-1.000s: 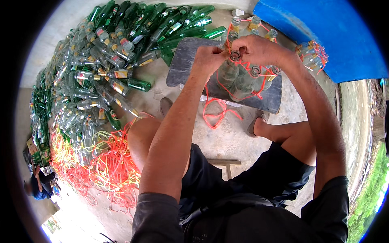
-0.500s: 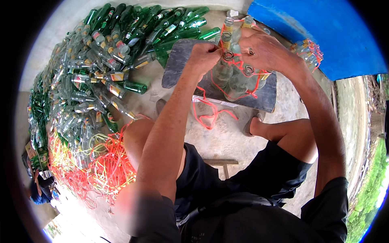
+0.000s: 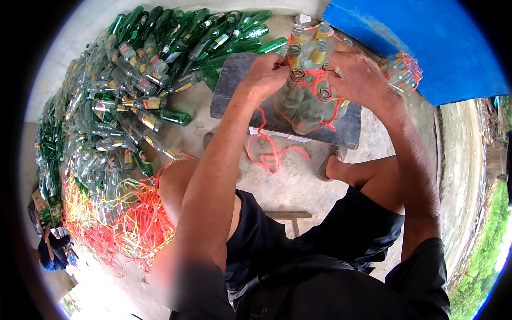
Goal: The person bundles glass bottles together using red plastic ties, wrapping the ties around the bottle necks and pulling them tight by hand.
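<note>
A cluster of several clear glass bottles (image 3: 306, 113) stands upright on a dark low board (image 3: 234, 85) in front of me. Red plastic twine (image 3: 273, 156) loops round their bodies and crosses between the necks, and a loose tail hangs down past the board's near edge. At the cluster's left side, my left hand (image 3: 266, 76) pinches the twine by the bottle necks. My right hand (image 3: 356, 70) is closed at the right side of the necks, with twine running to its fingers; the fingertips are partly hidden behind the hand.
A big heap of green bottles (image 3: 184, 40) and clear bottles (image 3: 109, 106) lies to the left. Tangled red and yellow twine (image 3: 141, 218) spreads beside my knee. A tied bottle bundle (image 3: 401, 69) stands by a blue panel (image 3: 421, 48) at right. Another person (image 3: 50, 250) appears far left.
My right hand has drawn back to the right and slightly down, uncovering the rear bottle necks and twine stretched across them. My left hand stays by the left necks.
</note>
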`<state>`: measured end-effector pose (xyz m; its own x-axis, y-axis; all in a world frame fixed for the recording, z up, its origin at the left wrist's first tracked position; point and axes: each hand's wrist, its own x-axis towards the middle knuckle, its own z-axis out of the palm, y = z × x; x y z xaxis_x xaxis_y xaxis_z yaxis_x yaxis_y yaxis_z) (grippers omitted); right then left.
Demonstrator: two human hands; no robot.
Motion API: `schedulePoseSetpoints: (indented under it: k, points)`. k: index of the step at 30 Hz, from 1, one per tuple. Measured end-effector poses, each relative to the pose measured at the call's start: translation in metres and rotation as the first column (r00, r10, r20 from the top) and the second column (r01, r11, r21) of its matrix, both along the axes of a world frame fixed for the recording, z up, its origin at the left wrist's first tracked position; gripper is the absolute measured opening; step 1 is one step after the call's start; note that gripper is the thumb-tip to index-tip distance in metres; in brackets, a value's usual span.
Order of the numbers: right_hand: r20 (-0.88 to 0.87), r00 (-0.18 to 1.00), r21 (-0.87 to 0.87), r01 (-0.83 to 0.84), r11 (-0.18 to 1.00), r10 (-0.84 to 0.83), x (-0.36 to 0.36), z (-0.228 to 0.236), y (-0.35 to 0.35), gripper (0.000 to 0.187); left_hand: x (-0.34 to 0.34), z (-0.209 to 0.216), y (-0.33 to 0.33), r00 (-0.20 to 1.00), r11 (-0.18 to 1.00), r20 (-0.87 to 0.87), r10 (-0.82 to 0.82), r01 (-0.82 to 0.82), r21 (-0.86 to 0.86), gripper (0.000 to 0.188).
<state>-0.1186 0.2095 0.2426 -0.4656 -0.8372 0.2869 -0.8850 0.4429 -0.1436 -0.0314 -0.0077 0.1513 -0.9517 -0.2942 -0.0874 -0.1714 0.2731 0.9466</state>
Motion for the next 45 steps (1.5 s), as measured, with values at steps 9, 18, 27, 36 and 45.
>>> schedulePoseSetpoints:
  k: [9,18,27,36,45]
  points:
    - [0.000,0.995,0.066,0.095,0.993,-0.096,-0.001,-0.006,0.004,0.009,0.002,0.016,0.000,0.999,0.988,-0.037,-0.039,0.033,-0.153,0.047]
    - [0.031,0.991,0.005,0.129,0.992,-0.129,-0.004,-0.012,0.011,0.012,0.001,0.020,-0.002,0.995,0.975,-0.068,-0.079,0.063,-0.213,0.057]
    - [0.057,0.978,0.034,0.201,0.979,-0.202,-0.025,-0.017,0.004,0.018,0.000,0.031,0.001,0.994,0.978,-0.048,-0.094,0.084,-0.189,0.064]
    - [0.140,0.964,0.183,0.201,0.962,-0.228,-0.044,-0.012,-0.006,0.015,-0.012,0.024,-0.010,0.983,0.967,-0.055,-0.175,0.161,-0.199,0.064]
    - [0.163,0.950,0.223,0.228,0.948,-0.266,-0.034,-0.010,0.002,0.016,-0.024,0.023,-0.016,0.979,0.915,-0.071,-0.190,0.150,-0.376,0.057]
